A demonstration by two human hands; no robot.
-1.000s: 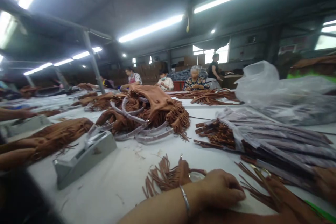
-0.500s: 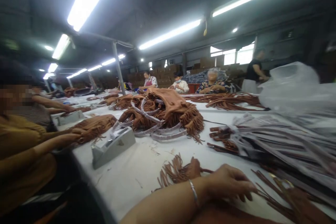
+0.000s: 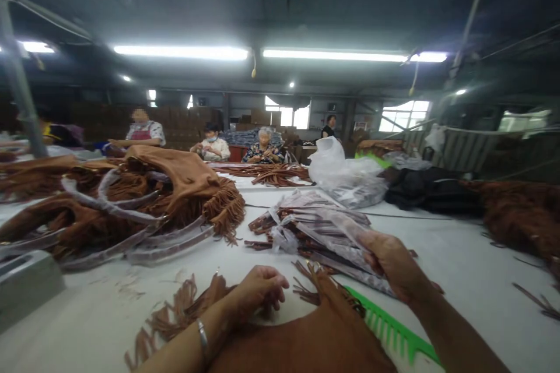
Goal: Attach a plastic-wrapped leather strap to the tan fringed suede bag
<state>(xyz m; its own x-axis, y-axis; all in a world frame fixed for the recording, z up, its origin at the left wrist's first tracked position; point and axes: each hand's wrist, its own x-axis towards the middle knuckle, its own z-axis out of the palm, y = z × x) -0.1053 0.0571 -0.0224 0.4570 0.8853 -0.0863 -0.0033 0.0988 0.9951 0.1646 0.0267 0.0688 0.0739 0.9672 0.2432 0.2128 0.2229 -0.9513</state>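
Observation:
My left hand [image 3: 262, 288], with a silver bracelet at its wrist, hovers over a brown fringed bag [image 3: 301, 338]. Its fingers are loosely bent and apart, with nothing seen in them. My right hand [image 3: 389, 256] reaches to the bundle of straps [image 3: 284, 233] in clear plastic wrap. Its fingers close round one wrapped strap [image 3: 343, 226], which slants up from the pile. Beneath my right forearm lies a green wide-toothed comb [image 3: 394, 326], partly covered by the bag. More brown fringe [image 3: 179, 306] spreads out left of the bag.
Brown fringed bags [image 3: 175, 178] with wrapped handles are heaped at the left, behind a grey tape dispenser [image 3: 30, 282]. White plastic bags [image 3: 345, 172] and black material [image 3: 433, 189] lie farther back. More brown fringe [image 3: 520, 215] is at the right. Several people sit across the table.
The view has swung to the right; the co-worker at the left is out of sight. My right hand has come into view on a wrapped strap, and the green comb now shows.

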